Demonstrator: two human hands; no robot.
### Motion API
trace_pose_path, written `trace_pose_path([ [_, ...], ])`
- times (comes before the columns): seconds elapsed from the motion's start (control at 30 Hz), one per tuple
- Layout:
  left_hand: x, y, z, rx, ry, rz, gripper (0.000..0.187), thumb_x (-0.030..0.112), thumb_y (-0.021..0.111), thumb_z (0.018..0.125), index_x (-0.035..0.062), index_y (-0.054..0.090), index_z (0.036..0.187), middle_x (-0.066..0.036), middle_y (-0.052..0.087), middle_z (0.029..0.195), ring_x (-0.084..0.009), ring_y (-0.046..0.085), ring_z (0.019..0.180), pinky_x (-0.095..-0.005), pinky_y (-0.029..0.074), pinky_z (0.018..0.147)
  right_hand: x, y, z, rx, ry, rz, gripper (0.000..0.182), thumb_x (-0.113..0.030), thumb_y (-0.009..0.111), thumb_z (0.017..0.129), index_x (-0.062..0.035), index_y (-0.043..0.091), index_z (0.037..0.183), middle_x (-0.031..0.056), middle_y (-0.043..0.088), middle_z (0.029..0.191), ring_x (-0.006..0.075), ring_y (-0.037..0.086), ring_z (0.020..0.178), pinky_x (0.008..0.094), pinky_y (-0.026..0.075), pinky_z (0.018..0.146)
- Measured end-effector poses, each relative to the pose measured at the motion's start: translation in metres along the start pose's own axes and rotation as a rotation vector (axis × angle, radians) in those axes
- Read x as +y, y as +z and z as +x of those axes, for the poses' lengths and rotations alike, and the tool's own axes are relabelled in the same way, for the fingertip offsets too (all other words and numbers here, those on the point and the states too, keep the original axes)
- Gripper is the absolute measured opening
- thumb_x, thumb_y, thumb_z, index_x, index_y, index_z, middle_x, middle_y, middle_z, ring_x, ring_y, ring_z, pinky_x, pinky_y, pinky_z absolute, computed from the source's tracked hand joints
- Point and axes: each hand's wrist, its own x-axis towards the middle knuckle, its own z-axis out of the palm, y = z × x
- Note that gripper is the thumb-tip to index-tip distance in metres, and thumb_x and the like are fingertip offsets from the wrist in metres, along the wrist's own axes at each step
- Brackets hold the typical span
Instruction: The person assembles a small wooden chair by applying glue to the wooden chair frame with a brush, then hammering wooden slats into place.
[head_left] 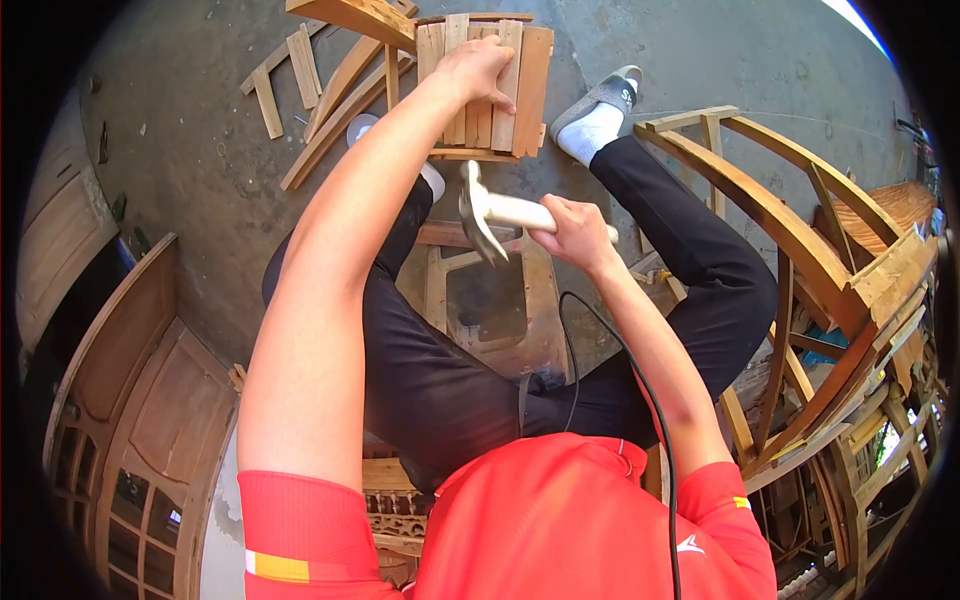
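My left hand [478, 72] reaches across the top of a slatted wooden panel [535, 85]. Its fingers and thumb bear on a narrow wooden slat [508, 75] near the panel's right side; the fingertips are partly hidden. Several slats lie side by side on this piece, which joins a curved wooden frame at its upper left. Closer to my body, my right hand [575, 232] is closed round the pale handle of a claw hammer [487, 210]. The hammer's metal head points left, below the panel and apart from it.
My sandalled foot [605, 105] is right of the panel. Loose wood strips [303, 65] lie on the concrete floor [200, 130] at upper left. A curved wooden frame [790, 200] and stacked scrap stand at right, carved door panels [150, 400] at left. A black cable [668, 450] hangs down my front.
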Motion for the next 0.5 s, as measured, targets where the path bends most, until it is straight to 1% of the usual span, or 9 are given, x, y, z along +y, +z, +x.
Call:
trace_pose_path([
  [0.07, -0.0052, 0.0030, 0.0018, 0.015, 0.010, -0.002, 0.059, 0.046, 0.096, 0.056, 0.0089, 0.065, 0.090, -0.011, 0.063, 0.107, -0.0328, 0.064, 0.110, -0.0449, 0.054, 0.092, 0.0013, 0.0050, 0.0029, -0.027, 0.132, -0.110, 0.027, -0.022, 0.077, 0.081, -0.0072, 0.055, 0.082, 0.0112, 0.062, 0.071, 0.0328, 0.067, 0.065, 0.0416, 0.053, 0.057],
  [0.1, -0.0039, 0.0004, 0.0019, 0.022, 0.018, -0.003, 0.059, 0.046, 0.096, 0.056, 0.0089, 0.065, 0.090, -0.011, 0.063, 0.107, -0.0328, 0.064, 0.110, -0.0449, 0.054, 0.092, 0.0008, 0.0024, 0.0031, 0.025, 0.058, -0.071, 0.027, -0.022, 0.077, 0.081, -0.0073, 0.055, 0.083, 0.0118, 0.062, 0.070, 0.0327, 0.067, 0.065, 0.0425, 0.053, 0.057],
  [0.2, 0.0006, -0.0011, -0.0013, 0.015, 0.040, -0.032, 0.056, 0.041, 0.094, 0.061, 0.0053, 0.059, 0.086, -0.013, 0.060, 0.100, -0.0346, 0.063, 0.102, -0.0443, 0.052, 0.088, 0.0057, 0.0001, 0.0038, 0.035, -0.109, 0.010, 0.032, -0.028, 0.078, 0.083, -0.0069, 0.055, 0.084, 0.0110, 0.065, 0.073, 0.0349, 0.067, 0.064, 0.0436, 0.054, 0.056],
  [0.33, 0.0000, 0.0012, -0.0002, 0.034, 0.044, -0.023, 0.056, 0.041, 0.094, 0.061, 0.0056, 0.059, 0.086, -0.014, 0.060, 0.100, -0.0349, 0.063, 0.102, -0.0448, 0.052, 0.087, 0.0017, 0.0017, 0.0065, -0.017, 0.088, -0.050, 0.031, -0.025, 0.078, 0.080, -0.0065, 0.054, 0.084, 0.0117, 0.065, 0.075, 0.0346, 0.068, 0.067, 0.0438, 0.054, 0.058],
  [0.47, -0.0001, 0.0030, -0.0019, 0.026, 0.041, -0.021, 0.056, 0.042, 0.094, 0.061, 0.0056, 0.058, 0.086, -0.014, 0.059, 0.101, -0.0351, 0.063, 0.103, -0.0444, 0.052, 0.088, 0.0040, -0.0026, 0.0062, -0.006, -0.048, 0.034, 0.031, -0.029, 0.076, 0.088, -0.0069, 0.054, 0.083, 0.0127, 0.062, 0.070, 0.0346, 0.067, 0.066, 0.0445, 0.053, 0.057],
  [0.5, -0.0008, 0.0032, -0.0005, 0.031, 0.041, -0.011, 0.057, 0.042, 0.094, 0.061, 0.0056, 0.058, 0.086, -0.014, 0.059, 0.101, -0.0351, 0.063, 0.103, -0.0442, 0.052, 0.088, 0.0033, -0.0001, 0.0067, -0.066, 0.053, -0.032, 0.032, -0.029, 0.075, 0.087, -0.0065, 0.053, 0.083, 0.0129, 0.062, 0.070, 0.0348, 0.067, 0.067, 0.0438, 0.053, 0.057],
])
